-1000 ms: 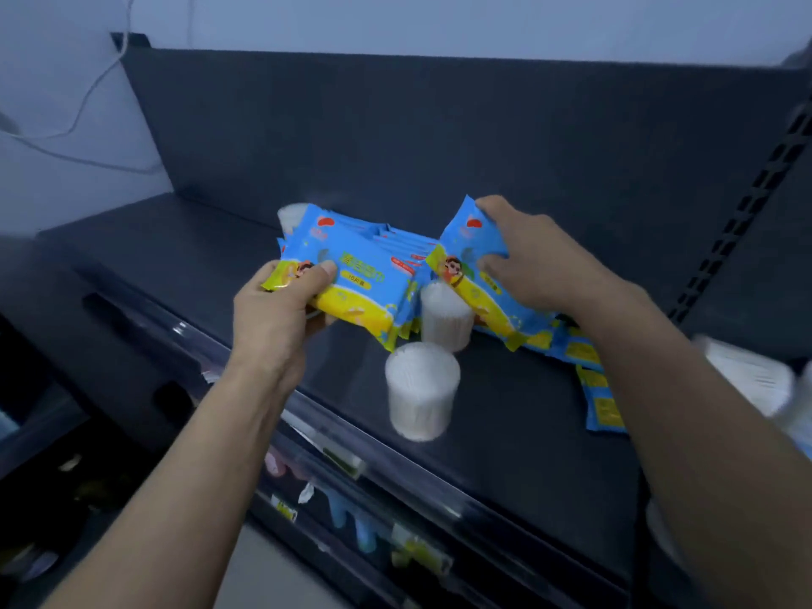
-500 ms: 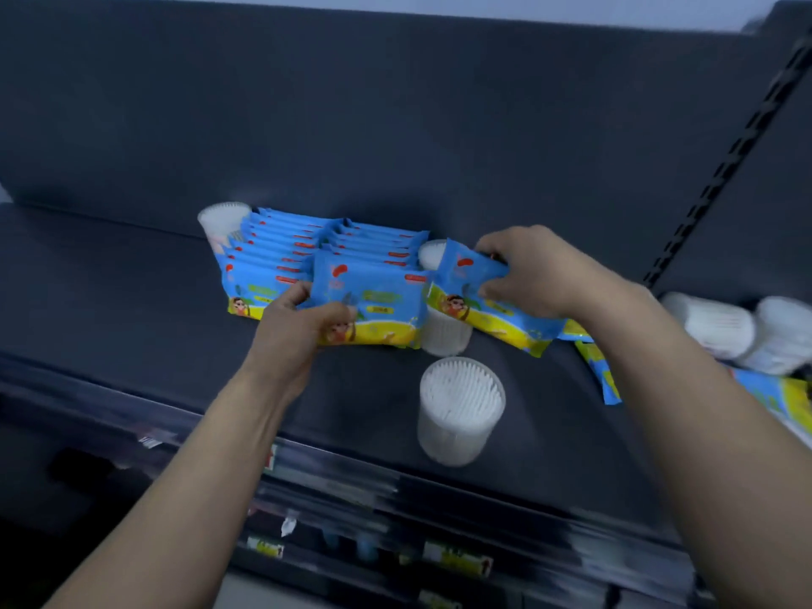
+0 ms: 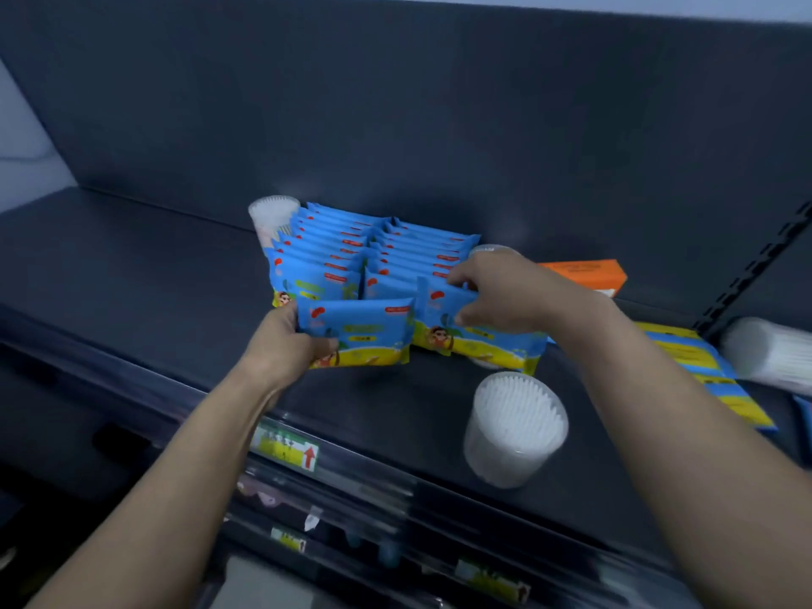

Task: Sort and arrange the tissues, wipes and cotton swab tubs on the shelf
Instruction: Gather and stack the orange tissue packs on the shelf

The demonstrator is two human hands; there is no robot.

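Observation:
Two rows of blue and yellow wipe packs (image 3: 369, 252) stand upright on the dark shelf (image 3: 132, 274). My left hand (image 3: 285, 345) grips one wipe pack (image 3: 358, 334) at its left end, held upright in front of the rows. My right hand (image 3: 496, 292) pinches a second pack (image 3: 479, 340) beside it, at the front of the right row. A clear cotton swab tub (image 3: 514, 426) stands near the shelf's front edge. Another swab tub (image 3: 272, 215) stands at the back left of the rows. A third tub (image 3: 487, 250) shows partly behind my right hand.
An orange box (image 3: 584, 274) lies at the back right. More blue and yellow packs (image 3: 703, 371) lie flat on the right, with a swab tub (image 3: 773, 353) on its side beyond them. Price labels (image 3: 285, 446) run along the front rail. Lower shelves sit below.
Both hands have brought their packs in toward the front of the rows, standing more upright. The view has shifted, and the orange box now shows at the right.

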